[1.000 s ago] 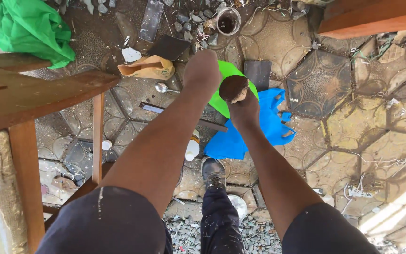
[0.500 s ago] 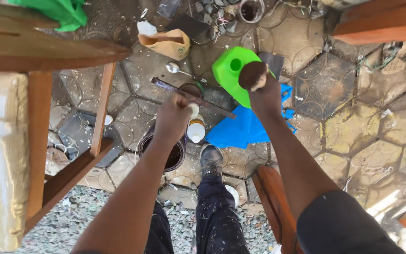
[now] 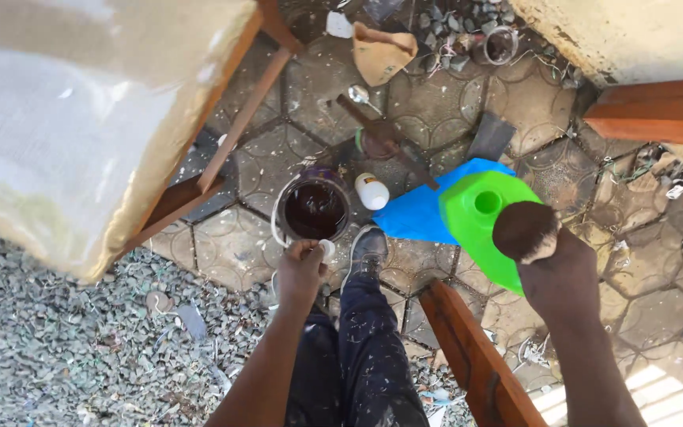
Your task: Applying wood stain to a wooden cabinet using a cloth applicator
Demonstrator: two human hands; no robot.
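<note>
The head view looks straight down. At far left a pale cushioned chair [image 3: 81, 119] tilts over the gravel, and its wooden leg [image 3: 235, 119] runs close beside the paint can [image 3: 314, 209], which stands open on the paving with dark stain inside. The left hand [image 3: 300, 273] is closed at the can's near rim, seemingly on its wire handle, though the grip itself is hard to see. A small white bottle [image 3: 371, 191] lies just beside the can, then a blue sheet [image 3: 416, 213] and a green container [image 3: 480, 217]. The right hand [image 3: 563, 277] is closed around a stain-soaked pad [image 3: 525, 231], held above the green container. I judge the step is taking up stain; the pad must reach the can, between the chair leg and a wooden rail [image 3: 476, 364].
</note>
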